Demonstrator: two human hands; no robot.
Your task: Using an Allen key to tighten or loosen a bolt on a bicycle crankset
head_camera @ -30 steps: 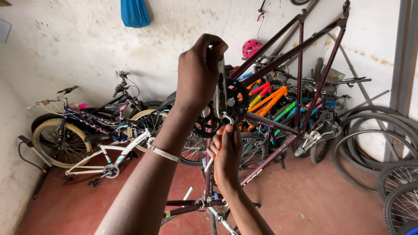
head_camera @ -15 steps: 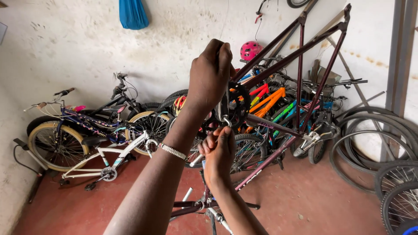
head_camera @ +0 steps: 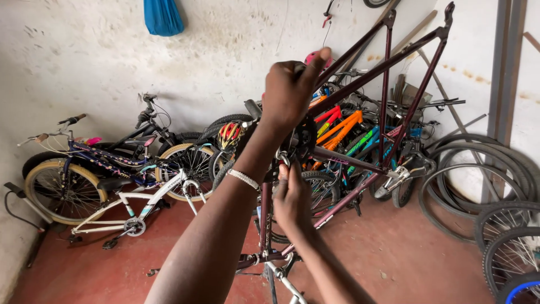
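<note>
A dark maroon bicycle frame [head_camera: 386, 84] stands upside down in front of me. My left hand [head_camera: 288, 94], with a beaded bracelet on its wrist, is raised and closed in a fist around the crank arm above the dark chainring [head_camera: 306, 138], thumb pointing up and to the right. Just below, my right hand [head_camera: 292, 198] has its fingers pinched on a small metal part [head_camera: 282, 158] beside the chainring. What that part is, I cannot tell.
Several bicycles lean against the white wall: a white one [head_camera: 132, 211] lying low and a dark one with tan tyres [head_camera: 67, 174] at left, orange and green frames [head_camera: 343, 126] behind. Loose wheels and tyres [head_camera: 495, 214] stack at right. A blue bag [head_camera: 163, 17] hangs above.
My left hand has shifted slightly right on the crank and its thumb now sticks out. My right hand stays at about the same spot below the chainring.
</note>
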